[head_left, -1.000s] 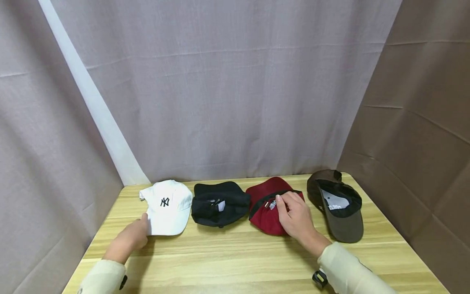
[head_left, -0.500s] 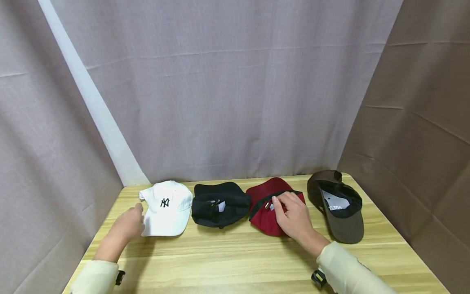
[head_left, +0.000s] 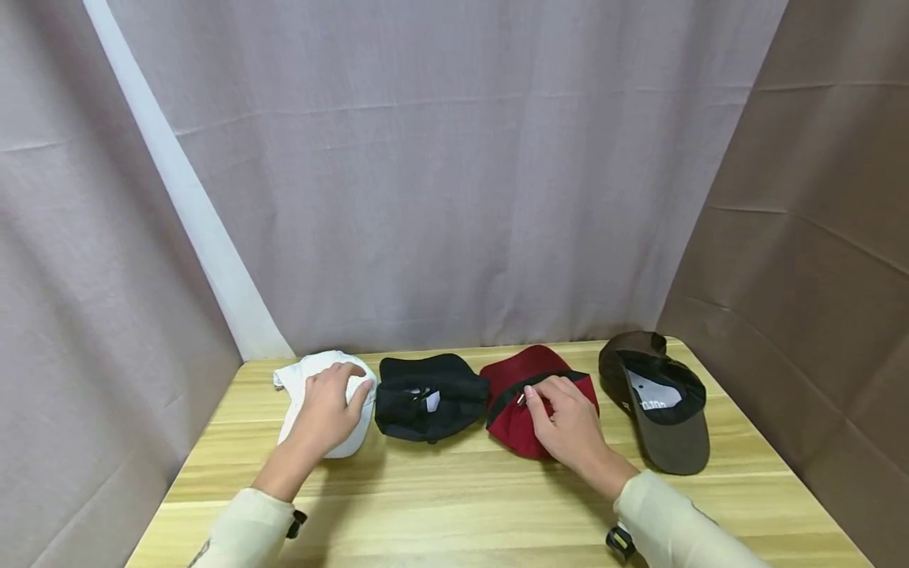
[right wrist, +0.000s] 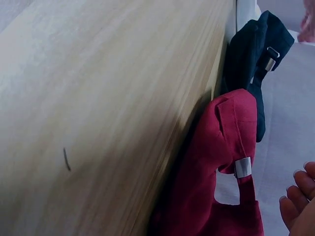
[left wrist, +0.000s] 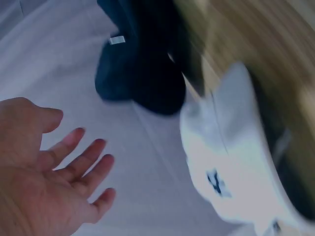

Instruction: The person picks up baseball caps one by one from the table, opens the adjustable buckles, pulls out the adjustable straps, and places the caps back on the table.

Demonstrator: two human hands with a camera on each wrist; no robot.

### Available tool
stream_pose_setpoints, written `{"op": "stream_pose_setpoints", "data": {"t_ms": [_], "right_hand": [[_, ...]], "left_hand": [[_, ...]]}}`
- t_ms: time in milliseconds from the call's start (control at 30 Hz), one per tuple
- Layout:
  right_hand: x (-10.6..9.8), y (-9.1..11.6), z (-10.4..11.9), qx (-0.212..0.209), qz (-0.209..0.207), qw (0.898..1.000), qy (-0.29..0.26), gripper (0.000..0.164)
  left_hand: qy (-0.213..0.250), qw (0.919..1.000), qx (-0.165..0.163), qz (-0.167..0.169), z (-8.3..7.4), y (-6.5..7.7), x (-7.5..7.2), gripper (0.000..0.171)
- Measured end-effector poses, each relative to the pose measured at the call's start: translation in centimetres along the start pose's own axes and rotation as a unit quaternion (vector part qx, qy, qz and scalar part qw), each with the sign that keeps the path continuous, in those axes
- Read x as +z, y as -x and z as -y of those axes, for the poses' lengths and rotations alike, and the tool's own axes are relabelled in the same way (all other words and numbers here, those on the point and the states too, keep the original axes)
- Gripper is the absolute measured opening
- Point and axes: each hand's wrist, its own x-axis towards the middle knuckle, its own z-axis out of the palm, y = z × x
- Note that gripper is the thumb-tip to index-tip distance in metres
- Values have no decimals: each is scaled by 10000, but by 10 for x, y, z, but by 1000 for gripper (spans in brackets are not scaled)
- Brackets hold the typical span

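My left hand (head_left: 327, 409) hovers over the white baseball cap (head_left: 360, 426), thumb and fingers spread apart. In the left wrist view, that hand (left wrist: 51, 172) holds nothing, and the white cap's front shows a dark emblem (left wrist: 215, 182). My right hand (head_left: 570, 422) is above the dark red cap (head_left: 517, 432), its fingers loosely bent. Seen from the right wrist, a gap separates those fingers (right wrist: 297, 197) from the red cap and its metal strap buckle (right wrist: 242, 167). The red cap lies with its inside up and brim toward the curtain.
A black cap (head_left: 405, 426) lies inside up between the white and red ones. Far right sits a dark brown cap (head_left: 675, 446), brim toward me. The wooden table (head_left: 454, 513) is bounded by a grey curtain (head_left: 454, 197) behind and a brown one (head_left: 824, 315) at the right.
My left hand has left the white cap's left edge and moved right, over the cap. My right hand stays above the red cap. The caps keep their places.
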Motion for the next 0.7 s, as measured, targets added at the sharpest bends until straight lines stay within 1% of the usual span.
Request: {"op": "stream_pose_setpoints", "data": {"t_ms": [67,133,200,300,367,467,533,700], "right_hand": [[0,1,0,-42,18,10000,15,16],[1,2,1,-62,34,10000,20,16],[1,2,1,-78,36,10000,9,16],[1,2,2,-63,65,10000,-15,17],[0,2,3,-70,68,10000,-17,17],[0,4,3,-80,96,9999,19,17],[0,4,3,-104,95,9999,65,16],[-1,5,3,-84,148,9998,52,13]], "left_hand": [[38,9998,207,17,-11,-3,10,25],[28,9990,425,123,-19,-6,19,29],[-41,9976,573,391,-25,-10,27,35],[-288,9931,712,882,-30,-16,40,42],[-469,9890,696,1218,-31,-20,48,43],[-689,9839,635,1519,-31,-23,60,41],[-788,9815,587,1642,-31,-25,64,38],[-1049,9784,499,1709,-30,-27,70,25]]}}
